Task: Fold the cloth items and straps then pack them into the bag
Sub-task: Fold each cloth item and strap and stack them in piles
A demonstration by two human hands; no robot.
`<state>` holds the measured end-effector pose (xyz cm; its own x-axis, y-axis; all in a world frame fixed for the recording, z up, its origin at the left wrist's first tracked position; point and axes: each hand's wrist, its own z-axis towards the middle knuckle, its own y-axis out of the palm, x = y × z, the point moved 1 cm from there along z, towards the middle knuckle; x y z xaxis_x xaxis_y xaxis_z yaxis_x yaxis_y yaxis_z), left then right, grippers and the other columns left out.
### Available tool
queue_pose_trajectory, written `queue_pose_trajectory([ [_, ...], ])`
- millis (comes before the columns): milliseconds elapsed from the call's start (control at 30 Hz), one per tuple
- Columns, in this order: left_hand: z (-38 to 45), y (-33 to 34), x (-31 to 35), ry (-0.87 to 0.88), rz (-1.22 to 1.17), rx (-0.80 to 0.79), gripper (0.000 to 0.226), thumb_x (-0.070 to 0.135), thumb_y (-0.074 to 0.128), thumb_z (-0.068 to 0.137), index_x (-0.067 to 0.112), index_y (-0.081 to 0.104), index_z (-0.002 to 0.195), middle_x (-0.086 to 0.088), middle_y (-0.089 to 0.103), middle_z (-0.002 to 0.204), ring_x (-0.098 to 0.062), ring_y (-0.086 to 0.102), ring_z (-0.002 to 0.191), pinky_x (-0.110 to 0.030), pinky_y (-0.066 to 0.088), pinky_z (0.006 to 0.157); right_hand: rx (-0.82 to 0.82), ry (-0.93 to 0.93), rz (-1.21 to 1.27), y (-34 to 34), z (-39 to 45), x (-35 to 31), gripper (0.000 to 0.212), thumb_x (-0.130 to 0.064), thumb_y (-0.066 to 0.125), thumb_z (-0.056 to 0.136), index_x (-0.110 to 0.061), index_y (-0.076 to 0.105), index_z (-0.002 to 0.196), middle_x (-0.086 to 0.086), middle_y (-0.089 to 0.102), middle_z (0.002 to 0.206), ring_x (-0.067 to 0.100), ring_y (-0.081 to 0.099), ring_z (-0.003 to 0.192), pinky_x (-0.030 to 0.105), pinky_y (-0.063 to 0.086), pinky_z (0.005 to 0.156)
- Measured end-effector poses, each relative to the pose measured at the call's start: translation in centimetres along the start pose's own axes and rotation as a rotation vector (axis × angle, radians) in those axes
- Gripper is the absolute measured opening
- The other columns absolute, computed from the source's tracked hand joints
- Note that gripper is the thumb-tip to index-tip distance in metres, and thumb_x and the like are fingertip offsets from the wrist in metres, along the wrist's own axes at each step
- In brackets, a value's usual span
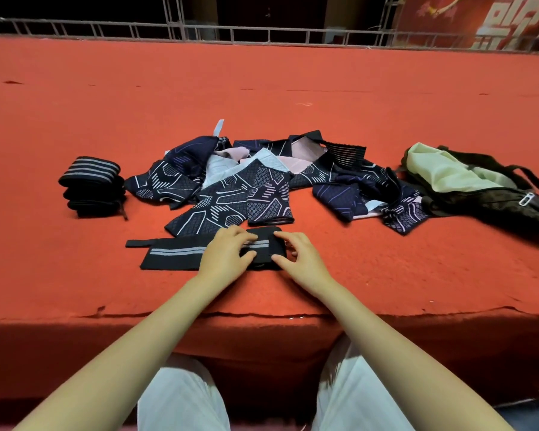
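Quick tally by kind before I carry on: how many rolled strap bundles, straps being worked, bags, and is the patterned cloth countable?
Stack of rolled black straps with grey stripes: 1; rolls in it hard to separate
Strap under both hands: 1
Open bag: 1
Patterned navy cloth heap: 1; pieces overlap, uncountable
Total: 4 groups

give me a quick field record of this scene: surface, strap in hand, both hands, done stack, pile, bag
surface: red felt-covered table
strap in hand: black strap with grey stripe, partly rolled at its right end
left hand: fingers curled on the roll
right hand: fingers pinch the roll's right side
done stack: rolled striped straps, far left
pile: unfolded navy patterned cloth items, centre
bag: dark bag with pale lining, right, open, zipper pull showing
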<state>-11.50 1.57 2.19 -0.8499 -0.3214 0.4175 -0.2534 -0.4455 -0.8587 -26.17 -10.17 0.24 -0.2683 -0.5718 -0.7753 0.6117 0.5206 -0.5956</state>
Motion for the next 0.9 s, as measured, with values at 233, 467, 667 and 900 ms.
queue_pose_trajectory([
  [233, -1.2, 1.7, 0.0, -0.005, 0.047, -0.045, 0.036, 0.027, 0.056, 0.092, 0.021, 0.06, 0.127, 0.001, 0.059, 0.127, -0.021, 0.047, 0.119, -0.031, 0.037, 0.101, 0.003, 0.304, 0.154, 0.1, 1.0, -0.8, 0.037, -0.021, 0.07, 0.082, -0.01, 0.062, 0.117, 0.002, 0.066, 0.092, 0.012, 0.06, 0.07, 0.03, 0.053, 0.072],
  [467, -0.6, 0.4, 0.1, -0.169, -0.283, -0.051, 0.034, 0.006, 0.046, 0.092, 0.012, 0.065, 0.12, -0.005, 0.065, 0.121, -0.019, 0.053, 0.118, -0.027, 0.036, 0.103, -0.122, 0.401, 0.495, 0.6, 1.5, -3.6, 0.018, -0.026, 0.057, 0.094, -0.01, 0.064, 0.096, 0.007, 0.061, 0.076, 0.014, 0.057, 0.06, 0.018, 0.045, 0.05],
  [667, -0.4, -3.3, -0.8, -0.614, -0.979, -0.008, 0.042, 0.049, 0.046, 0.093, 0.017, 0.061, 0.116, -0.002, 0.063, 0.115, -0.016, 0.06, 0.103, -0.034, 0.047, 0.094, -0.182, 0.265, 0.491, 3.4, 1.9, -5.7, 0.023, -0.023, 0.048, 0.098, -0.024, 0.065, 0.112, -0.003, 0.063, 0.106, 0.01, 0.058, 0.094, 0.027, 0.048, 0.073],
  [900, -1.7, -2.8, -5.0, -0.525, -0.479, 0.059, 0.034, 0.03, 0.059, 0.09, 0.012, 0.061, 0.119, -0.006, 0.064, 0.119, -0.022, 0.058, 0.111, -0.031, 0.043, 0.092, -0.074, 0.358, 0.391, 6.9, 3.4, -6.5, 0.014, -0.015, 0.069, 0.083, -0.019, 0.059, 0.092, -0.004, 0.052, 0.08, 0.02, 0.056, 0.083, 0.043, 0.054, 0.078],
])
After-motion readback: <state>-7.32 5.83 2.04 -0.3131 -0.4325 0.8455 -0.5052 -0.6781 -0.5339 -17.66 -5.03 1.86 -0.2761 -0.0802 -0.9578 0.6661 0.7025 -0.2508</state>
